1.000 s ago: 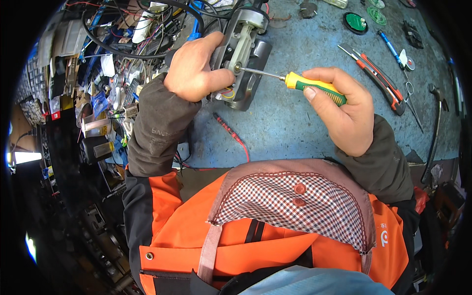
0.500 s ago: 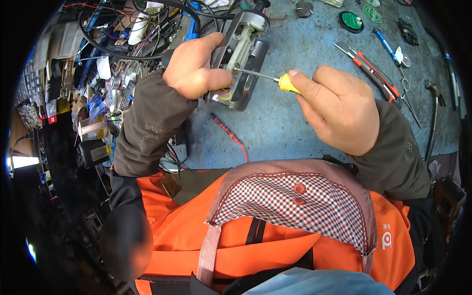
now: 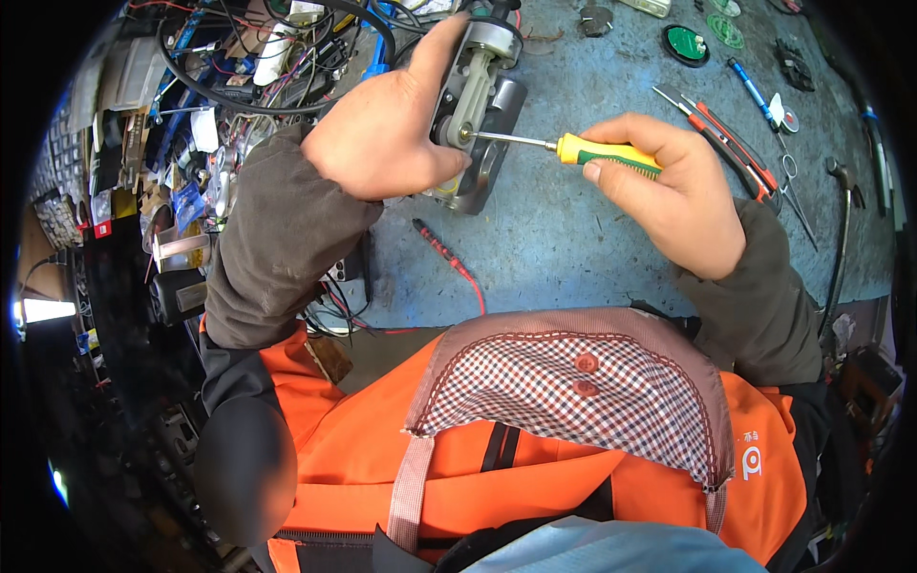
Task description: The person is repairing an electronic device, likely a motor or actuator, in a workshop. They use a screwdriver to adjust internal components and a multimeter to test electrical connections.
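A dark grey device with its casing opened (image 3: 496, 134) lies on the bench at the upper middle, with a metal cylinder at its far end and a pale arm-shaped part inside. My left hand (image 3: 382, 134) is closed around its left side, one finger stretched along it toward the far end. From the right, my right hand (image 3: 669, 186) grips a screwdriver (image 3: 583, 151) by its yellow and green handle. The shaft runs leftward and its tip meets a round fitting near the middle of the device. My left hand hides the device's near left side.
A red test probe (image 3: 441, 246) lies nearer me on the blue bench (image 3: 564, 248). To the right are a red-and-black cutter (image 3: 721, 143), scissors (image 3: 790, 167), a blue pen-like tool (image 3: 752, 88) and a hammer (image 3: 841, 205). Tangled cables and parts (image 3: 244, 105) crowd the left.
My right hand has drawn back along the handle, so more of its yellow and green shows. My left hand has shifted over the device, a finger now reaching further up it.
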A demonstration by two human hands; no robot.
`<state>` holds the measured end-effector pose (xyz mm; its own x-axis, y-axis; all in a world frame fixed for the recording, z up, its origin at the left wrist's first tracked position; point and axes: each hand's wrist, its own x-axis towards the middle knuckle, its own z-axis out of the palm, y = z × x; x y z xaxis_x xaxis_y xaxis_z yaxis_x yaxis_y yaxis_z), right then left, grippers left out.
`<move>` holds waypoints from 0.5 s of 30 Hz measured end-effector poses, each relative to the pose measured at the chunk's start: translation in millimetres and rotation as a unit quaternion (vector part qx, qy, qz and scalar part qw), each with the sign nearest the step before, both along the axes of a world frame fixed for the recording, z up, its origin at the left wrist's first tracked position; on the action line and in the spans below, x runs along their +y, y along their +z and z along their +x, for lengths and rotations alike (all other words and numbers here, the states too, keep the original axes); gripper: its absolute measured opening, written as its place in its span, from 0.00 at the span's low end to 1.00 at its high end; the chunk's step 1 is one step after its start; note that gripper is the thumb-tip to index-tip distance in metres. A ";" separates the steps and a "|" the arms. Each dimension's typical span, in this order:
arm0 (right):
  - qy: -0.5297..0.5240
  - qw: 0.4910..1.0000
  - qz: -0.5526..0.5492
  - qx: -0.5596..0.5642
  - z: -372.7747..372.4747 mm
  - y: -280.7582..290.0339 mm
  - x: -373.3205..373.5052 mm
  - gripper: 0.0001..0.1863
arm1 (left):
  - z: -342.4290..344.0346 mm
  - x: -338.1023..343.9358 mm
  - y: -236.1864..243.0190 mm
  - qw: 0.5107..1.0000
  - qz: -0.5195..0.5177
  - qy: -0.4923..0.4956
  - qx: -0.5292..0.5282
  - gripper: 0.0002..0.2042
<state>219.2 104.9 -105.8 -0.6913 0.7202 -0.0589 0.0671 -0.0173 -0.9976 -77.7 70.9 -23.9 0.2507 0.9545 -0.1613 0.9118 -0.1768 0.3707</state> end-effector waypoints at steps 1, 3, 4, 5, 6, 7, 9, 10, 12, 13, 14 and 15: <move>0.006 1.000 -0.004 0.005 1.0 -3.0 1.4 0.12 | 0.2 0.9 -0.6 1.000 0.008 -0.019 -0.020 0.53; 0.018 1.000 -0.013 0.014 2.4 -10.7 3.9 0.12 | -6.8 8.2 -6.9 0.994 0.029 -0.108 0.016 0.55; 0.019 0.999 -0.029 0.018 2.6 -13.3 4.9 0.12 | -5.6 10.6 -6.2 0.993 0.007 -0.118 0.020 0.55; 0.020 0.999 -0.045 0.021 2.5 -15.6 5.8 0.12 | -3.9 12.9 -5.1 0.991 -0.015 -0.128 0.025 0.55; 0.021 0.998 -0.061 0.024 2.6 -17.1 6.1 0.12 | 1.3 18.3 -0.1 0.992 -0.067 -0.108 0.027 0.54; 0.021 0.997 -0.071 0.018 4.1 -16.0 6.1 0.12 | 6.3 24.6 4.5 0.989 -0.118 -0.088 0.030 0.54; 0.021 0.996 -0.091 0.005 7.5 -11.2 5.0 0.12 | 7.4 21.1 0.8 0.989 -0.114 -0.084 0.028 0.49; 0.015 0.997 -0.081 0.007 6.7 -12.8 2.4 0.12 | 8.4 19.2 -0.7 0.990 -0.112 -0.083 0.028 0.46; 0.004 0.998 -0.063 0.008 2.3 -17.6 -4.9 0.12 | 0.1 2.7 -14.1 0.991 -0.013 -0.125 0.046 0.43; -0.015 0.998 0.063 0.010 1.3 -18.5 -9.7 0.13 | 0.8 -1.5 -12.7 0.993 0.001 -0.110 0.052 0.35; -0.034 0.981 0.189 0.011 0.9 -18.7 -15.5 0.14 | 0.1 -3.5 -12.5 0.992 -0.002 -0.111 0.054 0.33; -0.053 0.949 0.311 0.012 0.4 -19.3 -20.7 0.15 | -0.8 -5.1 -13.5 0.992 -0.005 -0.111 0.055 0.32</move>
<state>219.6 84.2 -125.2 -0.6092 0.6755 0.4153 0.0747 0.5703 -0.8181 -78.5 65.8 -37.4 0.4343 0.8761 -0.2092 0.8861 -0.3739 0.2738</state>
